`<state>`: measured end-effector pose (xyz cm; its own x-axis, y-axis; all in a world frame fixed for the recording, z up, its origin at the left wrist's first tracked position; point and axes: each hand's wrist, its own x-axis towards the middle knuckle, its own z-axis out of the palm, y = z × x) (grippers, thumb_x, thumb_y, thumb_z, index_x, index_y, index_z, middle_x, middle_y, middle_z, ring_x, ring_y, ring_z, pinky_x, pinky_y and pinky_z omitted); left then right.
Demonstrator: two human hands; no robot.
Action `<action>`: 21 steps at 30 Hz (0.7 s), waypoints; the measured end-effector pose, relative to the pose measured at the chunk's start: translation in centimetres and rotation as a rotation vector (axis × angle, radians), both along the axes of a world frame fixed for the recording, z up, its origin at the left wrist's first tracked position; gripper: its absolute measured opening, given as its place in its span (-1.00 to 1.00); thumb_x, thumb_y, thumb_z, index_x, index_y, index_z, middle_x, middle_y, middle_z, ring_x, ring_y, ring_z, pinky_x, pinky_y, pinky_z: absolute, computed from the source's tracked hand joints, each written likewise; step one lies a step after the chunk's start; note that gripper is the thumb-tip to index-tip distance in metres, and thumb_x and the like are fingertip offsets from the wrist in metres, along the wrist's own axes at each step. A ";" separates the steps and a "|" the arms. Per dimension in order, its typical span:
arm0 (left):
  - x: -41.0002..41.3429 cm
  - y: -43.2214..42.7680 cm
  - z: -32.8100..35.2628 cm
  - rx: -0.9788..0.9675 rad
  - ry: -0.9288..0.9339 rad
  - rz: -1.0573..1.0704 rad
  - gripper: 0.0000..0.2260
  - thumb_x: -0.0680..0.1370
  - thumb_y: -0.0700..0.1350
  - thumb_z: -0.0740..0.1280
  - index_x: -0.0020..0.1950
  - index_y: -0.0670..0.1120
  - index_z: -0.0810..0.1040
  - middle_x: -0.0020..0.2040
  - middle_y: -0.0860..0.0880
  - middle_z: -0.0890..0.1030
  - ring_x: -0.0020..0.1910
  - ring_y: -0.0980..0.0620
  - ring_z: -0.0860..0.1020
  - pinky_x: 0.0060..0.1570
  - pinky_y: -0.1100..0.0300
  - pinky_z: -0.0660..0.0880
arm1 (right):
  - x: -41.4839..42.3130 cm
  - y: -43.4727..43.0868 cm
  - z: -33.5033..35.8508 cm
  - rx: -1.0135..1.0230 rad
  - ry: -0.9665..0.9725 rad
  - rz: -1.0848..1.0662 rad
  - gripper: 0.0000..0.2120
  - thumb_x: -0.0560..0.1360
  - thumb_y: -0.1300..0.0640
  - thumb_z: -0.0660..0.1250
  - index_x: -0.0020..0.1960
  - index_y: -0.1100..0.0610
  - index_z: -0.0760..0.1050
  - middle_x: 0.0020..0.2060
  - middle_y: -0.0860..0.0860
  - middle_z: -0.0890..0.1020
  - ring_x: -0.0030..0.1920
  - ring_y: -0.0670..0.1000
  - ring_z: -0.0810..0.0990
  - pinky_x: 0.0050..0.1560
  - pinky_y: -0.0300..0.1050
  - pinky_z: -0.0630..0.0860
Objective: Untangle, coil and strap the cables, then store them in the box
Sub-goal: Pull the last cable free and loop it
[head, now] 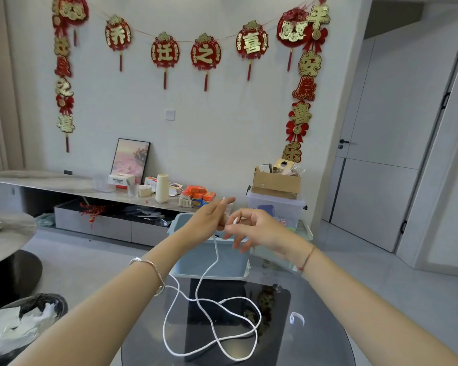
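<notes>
White cable (pixel 217 253) lies in loose crossed loops on the dark glass tabletop (pixel 315 344), with a small white strap (pixel 296 318) near them on the right. One strand rises to the right hand (pixel 257 231), whose grip pinches the cable's end. The left hand (pixel 209 220) is just beside it, fingers straight, and both hands are above the blue box (pixel 209 262).

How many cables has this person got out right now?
1. The white cable runs from the right hand, which pinches its end above the blue box, down into loose loops on the glass table. Others may be hidden inside the box.
</notes>
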<state>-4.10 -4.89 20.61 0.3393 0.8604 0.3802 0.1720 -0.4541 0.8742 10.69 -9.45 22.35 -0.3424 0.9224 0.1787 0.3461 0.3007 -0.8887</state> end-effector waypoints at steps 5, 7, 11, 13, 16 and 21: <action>-0.5 -0.5 -0.2 -0.085 0.047 -0.124 -0.63 0.68 0.02 0.00 -0.23 -0.06 0.40 -0.45 0.03 0.36 -0.46 0.11 0.30 -0.32 0.26 0.29 | 0.3 1.4 -0.5 0.385 0.032 -0.149 -0.92 0.46 0.17 0.43 -0.13 0.09 0.53 -0.40 -0.04 0.60 -0.44 -0.17 0.52 -0.40 -0.36 0.41; -0.5 -0.5 -0.3 -0.152 0.011 -0.182 -0.58 0.68 0.05 -0.02 -0.33 -0.02 0.36 -0.46 0.09 0.25 -0.43 0.09 0.17 -0.35 0.25 0.19 | 0.4 1.9 -0.7 0.430 0.056 -0.198 -0.89 0.42 0.14 0.47 -0.17 0.05 0.53 -0.37 0.04 0.59 -0.37 -0.11 0.51 -0.33 -0.30 0.44; -0.8 -0.1 -0.5 -0.243 -0.109 -0.274 -0.53 0.68 0.09 -0.06 -0.16 -0.09 0.52 -0.43 0.08 0.19 -0.44 0.10 0.14 -0.37 0.29 0.18 | 0.5 2.7 -1.9 0.454 0.166 -0.347 -0.85 0.42 0.10 0.47 -0.10 0.06 0.51 -0.38 -0.07 0.43 -0.36 -0.13 0.37 -0.31 -0.34 0.34; -0.9 0.1 -0.4 -0.268 -0.178 -0.268 -0.61 0.68 0.06 -0.03 -0.09 -0.12 0.47 -0.45 0.10 0.19 -0.48 0.12 0.14 -0.41 0.32 0.18 | 0.2 2.8 -2.4 0.376 0.214 -0.430 -0.85 0.49 0.05 0.38 -0.01 0.09 0.48 -0.24 -0.04 0.49 -0.22 -0.09 0.45 -0.17 -0.29 0.41; -0.8 0.3 0.0 -0.324 -0.380 -0.278 -0.67 0.69 -0.01 -0.02 0.02 -0.12 0.48 -0.49 0.11 0.18 -0.56 0.17 0.14 -0.51 0.37 0.18 | -1.0 2.4 -3.3 0.009 0.257 -0.291 -0.62 0.62 -0.04 0.09 0.19 0.23 0.47 -0.01 0.12 0.60 -0.04 0.01 0.55 0.08 -0.12 0.43; -0.9 0.6 1.2 -0.385 -0.531 -0.291 -0.70 0.69 -0.10 -0.04 0.30 -0.18 0.37 -0.52 0.09 0.27 -0.61 0.18 0.19 -0.57 0.36 0.22 | -2.1 0.2 -5.0 -0.382 0.214 0.203 -0.58 0.63 -0.12 0.02 0.12 0.18 0.48 -0.20 0.10 0.62 -0.13 0.06 0.62 0.09 -0.12 0.53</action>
